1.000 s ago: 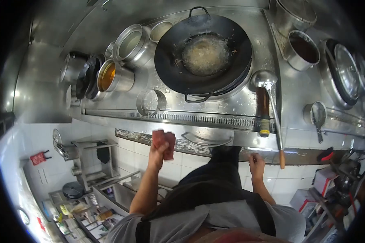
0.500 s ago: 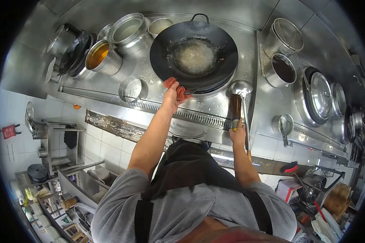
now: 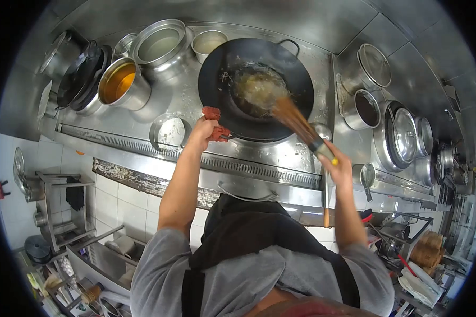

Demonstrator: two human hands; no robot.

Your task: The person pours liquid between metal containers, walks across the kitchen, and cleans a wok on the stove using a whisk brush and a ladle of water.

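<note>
A large black wok (image 3: pixel 219 74) stands on the steel stove with cloudy liquid and bits in its bottom. My left hand (image 3: pixel 202 132) is wrapped round a red cloth (image 3: pixel 211 113) at the wok's near left edge, where the near handle is mostly hidden. In my right hand (image 3: pixel 337 162) is the handle end of a brown brush (image 3: pixel 297 120), tilted so its bristle end reaches into the liquid. A steel ladle (image 3: pixel 326 203) with a wooden handle end lies under and beside my right hand.
Left of the wok are a pot of amber liquid (image 3: pixel 136 96), a larger pot (image 3: pixel 181 50) and a metal ring (image 3: pixel 154 134). At the right stand a pot of dark liquid (image 3: pixel 357 119), a strainer (image 3: pixel 375 64) and lidded pans (image 3: pixel 407 142).
The right hand has lifted the brush from the stove and brought its bristles into the wok. The left hand with the cloth stays at the wok's edge; the wok has turned, its far handle now further right.
</note>
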